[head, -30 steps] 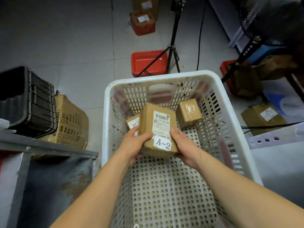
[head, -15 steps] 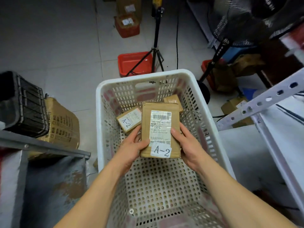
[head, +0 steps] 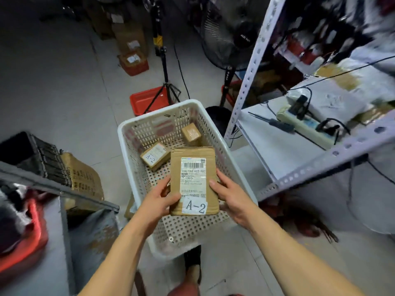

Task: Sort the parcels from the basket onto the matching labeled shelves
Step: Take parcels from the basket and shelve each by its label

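Brown cardboard fills my view: I have the A-2 parcel (head: 193, 180) held label-up above the near half of the white basket (head: 128, 150). My left hand (head: 157, 205) grips its left edge, thumb curled over the top face; my right hand (head: 233, 198) clasps the right edge, thumb on the label. Two parcels lie in the basket's far end: a second A-2 box (head: 155, 155) and a small taped box (head: 191, 133). Just right of the basket stands the white shelf rack (head: 277, 146).

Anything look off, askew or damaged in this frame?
Nothing looks damaged. Both hands, left hand and right hand, hold the A-2 parcel over the white basket. Two smaller parcels lie askew inside, one marked A-2, one unlabelled on top.
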